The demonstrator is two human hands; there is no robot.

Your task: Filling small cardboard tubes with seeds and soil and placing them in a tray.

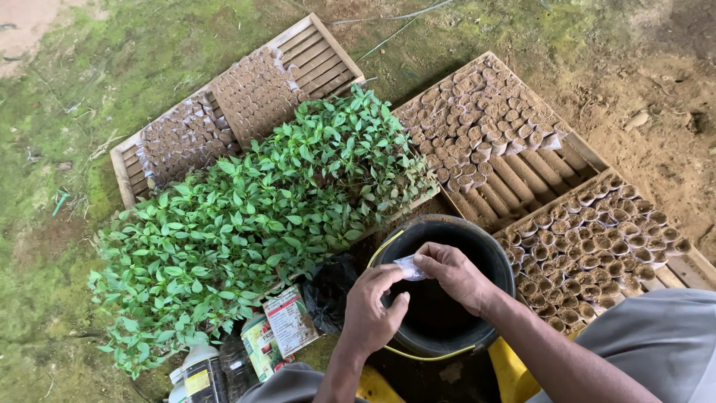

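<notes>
Both my hands meet over a black bucket point(488, 250) with a yellow handle, which stands on the ground in front of me. My left hand point(373, 310) and my right hand point(451, 272) together pinch a small clear plastic bag point(409, 267) between their fingertips, just above the bucket's dark inside. A dense mass of green seedlings point(253, 216) grows in a tray right to the left of the bucket.
Wooden slatted trays point(317, 56) hold several small soil-filled plastic pots point(485, 112) behind and to the right point(597, 239). Printed packets point(287, 321), a bottle point(198, 373) and a black bag point(328, 291) lie by my left knee. Mossy ground lies to the left, bare soil at the far right.
</notes>
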